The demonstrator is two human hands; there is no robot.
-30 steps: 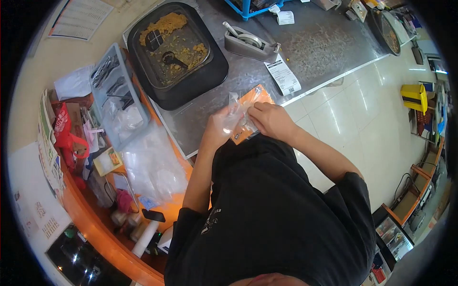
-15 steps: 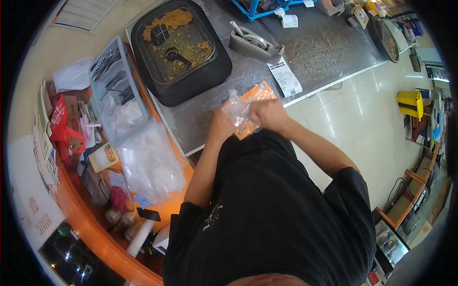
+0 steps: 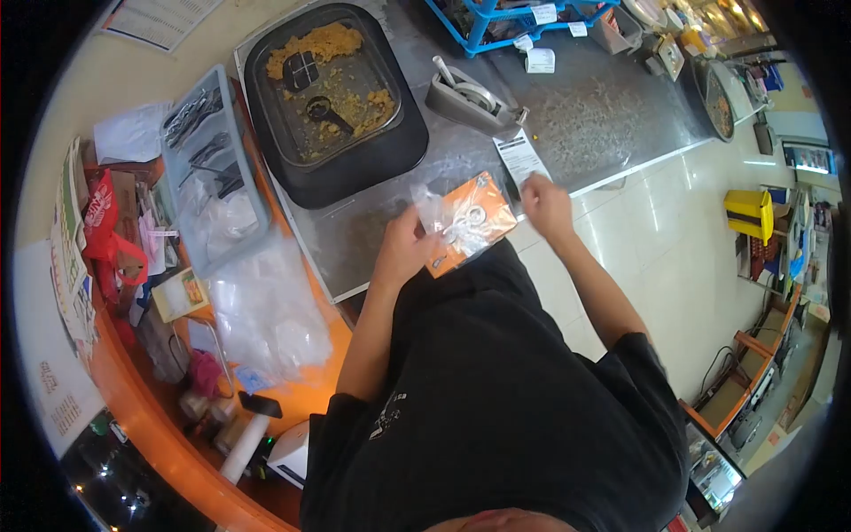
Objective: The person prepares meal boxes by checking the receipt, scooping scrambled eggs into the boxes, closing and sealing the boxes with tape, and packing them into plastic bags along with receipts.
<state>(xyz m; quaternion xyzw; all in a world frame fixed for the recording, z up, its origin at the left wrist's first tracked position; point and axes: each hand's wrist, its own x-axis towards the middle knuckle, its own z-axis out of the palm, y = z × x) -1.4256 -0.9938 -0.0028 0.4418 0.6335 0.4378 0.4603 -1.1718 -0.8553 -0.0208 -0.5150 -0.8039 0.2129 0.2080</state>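
Note:
My left hand (image 3: 405, 251) is closed on the gathered neck of a clear plastic bag (image 3: 432, 206). Inside the bag is a flat orange package (image 3: 470, 208) with a white round mark, over the table's front edge near my lap. My right hand (image 3: 548, 209) is at the lower end of a printed receipt (image 3: 520, 158), its fingers curled over the paper at the table edge. The receipt's upper end lies beside a grey tape dispenser (image 3: 472, 105).
A black pan (image 3: 412, 142) with yellow crumbs and a scoop stands at the back left. Left of it are a grey cutlery tray (image 3: 257, 199) and clear plastic bags (image 3: 275, 310). A blue basket (image 3: 474, 40) stands at the back. The metal table (image 3: 603, 115) ends above tiled floor.
My right hand has left the bag's neck and moved right to the receipt. My left hand still holds the bag, and the orange package now shows more fully.

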